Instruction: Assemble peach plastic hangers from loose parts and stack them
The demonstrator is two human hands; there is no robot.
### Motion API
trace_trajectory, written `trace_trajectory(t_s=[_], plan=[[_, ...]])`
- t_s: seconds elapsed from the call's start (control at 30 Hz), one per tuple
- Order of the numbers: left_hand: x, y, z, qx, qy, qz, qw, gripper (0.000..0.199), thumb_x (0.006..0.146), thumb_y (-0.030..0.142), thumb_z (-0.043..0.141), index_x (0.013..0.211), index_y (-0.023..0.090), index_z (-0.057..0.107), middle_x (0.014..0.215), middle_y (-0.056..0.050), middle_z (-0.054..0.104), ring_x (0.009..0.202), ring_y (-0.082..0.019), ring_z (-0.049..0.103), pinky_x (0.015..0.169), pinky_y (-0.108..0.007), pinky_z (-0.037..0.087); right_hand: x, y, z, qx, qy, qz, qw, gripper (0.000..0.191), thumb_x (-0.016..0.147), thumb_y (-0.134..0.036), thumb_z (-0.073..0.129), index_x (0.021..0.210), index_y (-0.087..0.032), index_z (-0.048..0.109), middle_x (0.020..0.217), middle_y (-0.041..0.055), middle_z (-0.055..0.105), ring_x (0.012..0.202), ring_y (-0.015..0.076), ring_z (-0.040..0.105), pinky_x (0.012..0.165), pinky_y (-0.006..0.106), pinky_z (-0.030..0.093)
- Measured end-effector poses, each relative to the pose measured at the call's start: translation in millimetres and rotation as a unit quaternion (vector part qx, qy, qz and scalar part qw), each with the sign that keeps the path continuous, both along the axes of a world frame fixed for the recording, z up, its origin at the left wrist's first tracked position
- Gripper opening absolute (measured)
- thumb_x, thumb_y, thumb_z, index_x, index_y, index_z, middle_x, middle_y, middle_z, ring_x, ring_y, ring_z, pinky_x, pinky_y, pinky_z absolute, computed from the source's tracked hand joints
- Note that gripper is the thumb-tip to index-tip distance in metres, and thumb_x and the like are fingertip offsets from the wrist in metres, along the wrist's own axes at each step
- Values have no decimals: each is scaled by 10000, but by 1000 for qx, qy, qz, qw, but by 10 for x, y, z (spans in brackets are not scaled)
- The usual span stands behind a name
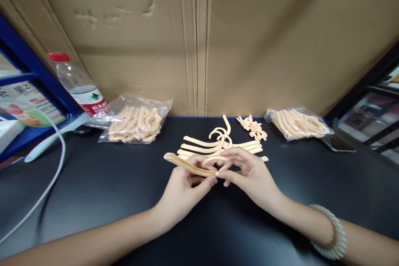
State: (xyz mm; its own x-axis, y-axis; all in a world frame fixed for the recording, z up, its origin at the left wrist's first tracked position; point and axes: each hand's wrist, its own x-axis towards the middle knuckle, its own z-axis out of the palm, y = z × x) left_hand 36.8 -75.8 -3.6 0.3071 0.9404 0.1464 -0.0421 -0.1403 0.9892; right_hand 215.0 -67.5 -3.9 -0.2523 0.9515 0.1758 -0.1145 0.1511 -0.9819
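Between the thumb and fingers of my left hand (187,187) is a cream plastic hanger arm (187,165), its wide end pointing up and left. My right hand (249,174) pinches a curved cream hook piece (215,160) where it meets the arm's narrow end. Whether the two are joined there I cannot tell, as fingertips cover the spot. Just beyond both hands lies a pile of similar hanger arms (199,148) and hooks (222,133) on the black table. Farther right are several small cream connector pieces (254,127).
Clear bags of cream parts lie at back left (137,120) and back right (297,124). A red-capped water bottle (81,87), a light blue brush (56,137) and a white cable (59,166) are on the left. Beside the right bag lies a phone (339,144). Cardboard (280,41) walls the back.
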Motion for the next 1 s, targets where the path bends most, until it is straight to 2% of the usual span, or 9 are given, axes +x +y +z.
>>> trace_trajectory(t_s=[0.17,0.27,0.33,0.37,0.57,0.7,0.8,0.9,1.0], plan=[[-5,45,44,-16,-9,-14,1000,117,721,228,712,766,149,639,806,-27,639,659,-136,612,629,-261,531,203,191,191,122,-93,-98,983,186,770,-323,714,900,-199,669,852,46,657,766,177,624,636,291,554],[-10,63,48,-23,-20,-12,999,141,725,266,725,740,146,651,826,-45,665,634,-130,601,606,-257,518,362,488,363,198,-285,-187,919,227,844,-393,621,873,-171,657,693,28,641,646,157,603,611,265,489],[-13,66,42,-27,-18,-19,999,164,725,291,729,728,143,659,808,-46,664,618,-125,589,597,-255,510,402,726,462,154,-489,-179,840,372,958,-417,415,866,-156,663,628,31,643,597,145,606,602,250,457],[-16,66,37,-28,-13,-23,999,169,722,297,730,729,141,666,805,-46,662,616,-124,585,596,-253,506,394,846,497,133,-536,-160,818,386,956,-407,421,818,-153,676,621,40,656,593,152,617,588,248,444],[-59,66,13,7,25,-40,999,180,728,312,715,724,135,684,729,-38,631,613,-135,563,581,-254,490,158,1394,492,47,-651,-150,743,185,766,-282,726,758,-101,685,826,154,701,849,258,669,717,316,474],[-78,71,31,-4,23,-33,999,213,704,335,741,704,134,672,681,-23,616,581,-129,555,575,-255,489,113,1553,490,-24,-662,-109,741,242,863,-337,666,780,-110,651,746,34,675,686,146,646,696,315,523],[-78,72,54,-39,13,-25,999,244,684,354,764,729,128,685,687,-26,629,577,-125,565,576,-252,498,187,1578,572,-54,-638,-98,762,241,819,-275,693,658,-102,646,573,16,628,536,129,598,577,270,497],[-68,72,73,-47,-5,-10,999,252,677,359,778,726,130,684,741,-40,654,594,-127,580,578,-249,509,331,1525,716,-68,-585,-98,803,249,729,-182,706,509,-100,623,394,21,531,402,116,503,448,239,404],[-59,76,81,-41,-20,-3,999,243,674,348,787,706,135,674,750,-43,667,598,-129,581,582,-252,514,497,1373,854,-72,-491,-87,864,198,740,-178,677,558,-108,643,390,0,516,354,78,418,383,213,336]])
